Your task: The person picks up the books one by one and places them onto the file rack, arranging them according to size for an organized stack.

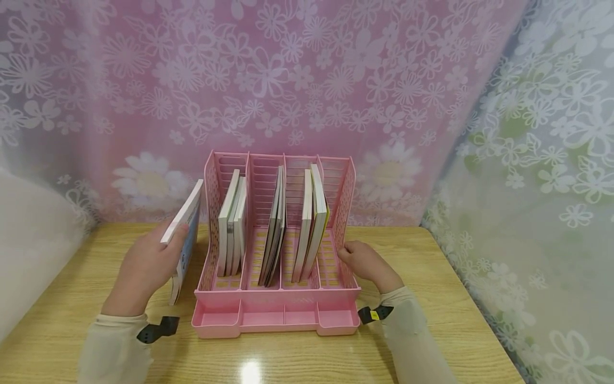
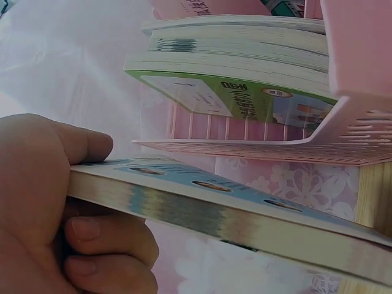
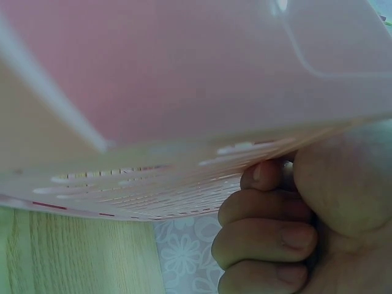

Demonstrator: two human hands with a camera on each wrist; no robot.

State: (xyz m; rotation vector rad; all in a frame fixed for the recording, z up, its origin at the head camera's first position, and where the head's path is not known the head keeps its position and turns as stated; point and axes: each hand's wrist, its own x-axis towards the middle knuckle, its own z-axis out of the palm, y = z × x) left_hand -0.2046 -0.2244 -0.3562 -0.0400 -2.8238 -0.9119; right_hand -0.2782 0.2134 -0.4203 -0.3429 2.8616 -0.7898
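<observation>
A thick book [image 1: 188, 229] with a blue-and-white cover is gripped by my left hand [image 1: 150, 262], thumb on one side and fingers curled on the other. It leans upright beside the left wall of a pink file rack [image 1: 275, 296]. In the left wrist view the book [image 2: 245, 215] shows its page edges, just outside the rack's slotted wall. My right hand [image 1: 364, 261] pinches the front edge of the rack's right wall. Seen from the right wrist, curled fingers [image 3: 263, 236] lie against the outside of that wall.
Books stand in the rack's slots: several at left [image 1: 232, 229], thin ones [image 1: 273, 229] near the middle, thick ones [image 1: 309, 229] to the right. Low trays [image 1: 261, 318] run along its front. A wooden table [image 1: 412, 256] lies underneath, with flowered curtains [image 1: 288, 80] behind and at right.
</observation>
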